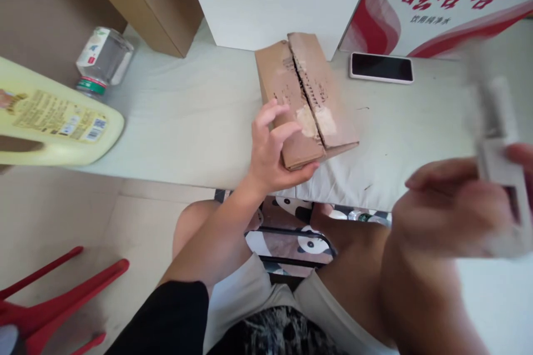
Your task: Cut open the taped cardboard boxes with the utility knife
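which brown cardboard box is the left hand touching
The small carton with the slit between its top flaps; the left hand is at its near end. The other brown boxes stand farther left, with no hand on them.

Reads 娃哈哈 in large red characters on the white-and-red carton (pixel 441 36), with ® at the end and 饮用纯净水 in small dark print beneath. Carries lines of small print and a square code on the yellow bottle (pixel 62 122), too fine to make out. Shows black print on the small cardboard box (pixel 306 100), dark characters on the large brown box (pixel 39 16) and faint marks on the white panel (pixel 275 8), all illegible.
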Demonstrator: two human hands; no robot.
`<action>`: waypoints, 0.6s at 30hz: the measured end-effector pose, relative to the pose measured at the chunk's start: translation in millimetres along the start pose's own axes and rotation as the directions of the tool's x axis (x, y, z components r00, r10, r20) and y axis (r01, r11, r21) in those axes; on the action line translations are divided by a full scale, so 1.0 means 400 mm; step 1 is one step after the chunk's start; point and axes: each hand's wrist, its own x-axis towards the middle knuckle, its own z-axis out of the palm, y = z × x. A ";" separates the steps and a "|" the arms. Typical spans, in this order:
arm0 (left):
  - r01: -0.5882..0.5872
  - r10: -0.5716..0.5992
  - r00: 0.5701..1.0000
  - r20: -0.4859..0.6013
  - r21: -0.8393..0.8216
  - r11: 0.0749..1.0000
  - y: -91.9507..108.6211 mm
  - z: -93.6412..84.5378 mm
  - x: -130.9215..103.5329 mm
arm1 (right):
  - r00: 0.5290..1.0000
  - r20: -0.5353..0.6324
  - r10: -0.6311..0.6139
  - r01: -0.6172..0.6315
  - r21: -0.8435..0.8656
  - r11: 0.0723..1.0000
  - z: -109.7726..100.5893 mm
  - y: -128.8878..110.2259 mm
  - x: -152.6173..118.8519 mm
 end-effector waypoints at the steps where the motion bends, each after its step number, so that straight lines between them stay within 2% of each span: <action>1: 0.016 -0.016 1.000 -0.002 -0.018 1.000 -0.005 0.000 0.001 | 0.998 -0.019 -0.061 0.062 0.032 0.998 0.014 0.036 -0.005; 3: 0.046 -0.047 0.998 -0.029 -0.046 0.998 -0.013 -0.003 0.006 | 0.985 0.171 0.034 -0.020 -0.087 0.996 0.035 0.108 -0.017; 4: 0.061 -0.063 0.997 -0.049 -0.058 0.996 -0.017 -0.006 0.008 | 0.950 0.290 0.114 -0.056 -0.201 0.978 0.042 0.138 -0.024; 6: 0.088 -0.095 0.992 -0.081 -0.087 0.992 -0.026 -0.011 0.013 | 0.844 0.447 0.296 -0.091 -0.424 0.901 0.048 0.182 -0.036; 8: 0.114 -0.127 0.987 -0.099 -0.128 0.985 -0.035 -0.015 0.014 | 0.722 0.511 0.466 -0.112 -0.579 0.808 0.053 0.199 -0.042; 10: 0.143 -0.166 0.979 -0.120 -0.181 0.973 -0.044 -0.020 0.012 | 0.604 0.523 0.601 -0.130 -0.679 0.722 0.058 0.196 -0.044; 12: 0.190 -0.226 0.964 -0.138 -0.235 0.953 -0.050 -0.026 0.009 | 0.517 0.512 0.686 -0.133 -0.743 0.656 0.063 0.186 -0.045; 14: 0.262 -0.307 0.941 -0.144 -0.266 0.928 -0.051 -0.035 0.008 | 0.476 0.494 0.727 -0.133 -0.777 0.615 0.067 0.179 -0.048; 15: 0.308 -0.356 0.923 -0.146 -0.271 0.912 -0.049 -0.040 0.008 | 0.471 0.492 0.732 -0.130 -0.782 0.609 0.068 0.179 -0.051; 18: 0.446 -0.502 0.845 -0.184 -0.275 0.852 -0.040 -0.055 0.017 | 0.518 0.514 0.684 -0.108 -0.754 0.648 0.070 0.189 -0.063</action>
